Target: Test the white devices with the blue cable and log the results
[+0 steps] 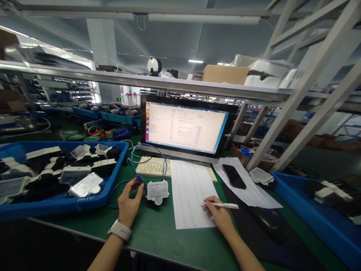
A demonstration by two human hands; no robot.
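Between thumb and fingers, my left hand (130, 198) grips the plug end of a blue cable (132, 158), which loops up over the keyboard. Just right of that hand, a white device with a printed label (158, 191) sits on the green bench. My right hand (216, 211) is closed around a white pen (229, 205) and rests on the printed sheet (194, 188). The pen lies nearly level, pointing left; whether its tip touches the paper cannot be made out.
A monitor (183, 130) stands behind a keyboard (152, 166) that the sheet partly covers. A blue bin (124, 162) of similar devices is at left, another blue bin (299, 203) at right. A phone (234, 176) lies on more paper; a black mouse (267, 224) rests nearby.
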